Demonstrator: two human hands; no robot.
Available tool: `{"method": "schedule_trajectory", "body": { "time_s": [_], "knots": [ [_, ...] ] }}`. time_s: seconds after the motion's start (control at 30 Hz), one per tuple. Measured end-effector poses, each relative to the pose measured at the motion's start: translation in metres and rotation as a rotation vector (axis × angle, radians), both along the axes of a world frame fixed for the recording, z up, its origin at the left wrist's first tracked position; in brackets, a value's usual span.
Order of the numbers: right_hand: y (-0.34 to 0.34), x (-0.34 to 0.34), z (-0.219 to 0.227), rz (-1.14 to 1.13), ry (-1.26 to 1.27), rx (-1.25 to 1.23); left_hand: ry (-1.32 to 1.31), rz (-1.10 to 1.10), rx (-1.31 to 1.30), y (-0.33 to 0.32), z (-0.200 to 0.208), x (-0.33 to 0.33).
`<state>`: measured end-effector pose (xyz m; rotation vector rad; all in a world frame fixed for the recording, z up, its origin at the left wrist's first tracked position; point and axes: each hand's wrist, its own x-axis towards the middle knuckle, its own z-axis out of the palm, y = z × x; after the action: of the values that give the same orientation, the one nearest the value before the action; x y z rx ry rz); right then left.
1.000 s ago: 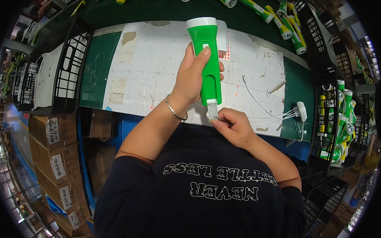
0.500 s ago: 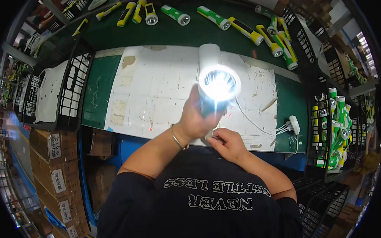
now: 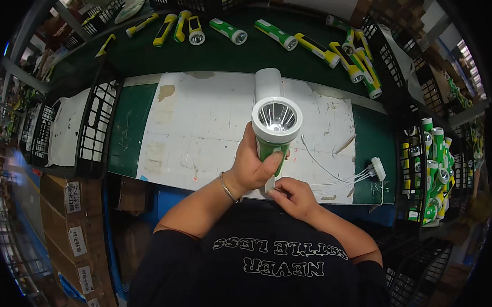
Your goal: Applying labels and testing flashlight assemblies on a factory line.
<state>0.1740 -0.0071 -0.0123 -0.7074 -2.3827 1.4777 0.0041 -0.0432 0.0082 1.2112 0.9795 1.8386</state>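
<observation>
A green flashlight with a broad white head stands tilted over the white work sheet, its lens and ribbed reflector turned up and unlit. My left hand is wrapped round its green body, the thumb lying by the white switch on the side. At the flashlight's lower end, my right hand is closed with thumb and finger pinching the white tail piece. The right fingers partly hide what they grip. Behind the flashlight head, a white cylinder rests on the sheet.
White cables run from a white charger block at the right. Several green and yellow flashlights line the bench's far side. Black crates flank the sheet; the right crate holds more flashlights. Cardboard boxes stand lower left.
The flashlight's bright beam has gone out. It has dropped slightly toward me, and its green body and switch now show. Both hands still hold it.
</observation>
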Motion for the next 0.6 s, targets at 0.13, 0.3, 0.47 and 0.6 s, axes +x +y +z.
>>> {"method": "schedule_trajectory", "body": {
  "time_s": [0.13,0.3,0.47,0.6],
  "knots": [
    [-0.001,0.001,-0.003,-0.007,0.017,0.003,-0.023,0.0,-0.005,0.001,0.002,0.003],
    [-0.001,0.002,-0.005,0.009,0.021,-0.024,-0.002,-0.019,-0.004,0.003,0.001,-0.001],
    [-0.002,0.002,0.003,0.035,0.067,-0.167,-0.297,-0.011,-0.095,0.012,0.006,-0.007],
    [0.0,-0.004,0.006,0.033,0.079,-0.233,-0.397,0.007,-0.137,0.013,0.0,-0.019]
  ]
}}
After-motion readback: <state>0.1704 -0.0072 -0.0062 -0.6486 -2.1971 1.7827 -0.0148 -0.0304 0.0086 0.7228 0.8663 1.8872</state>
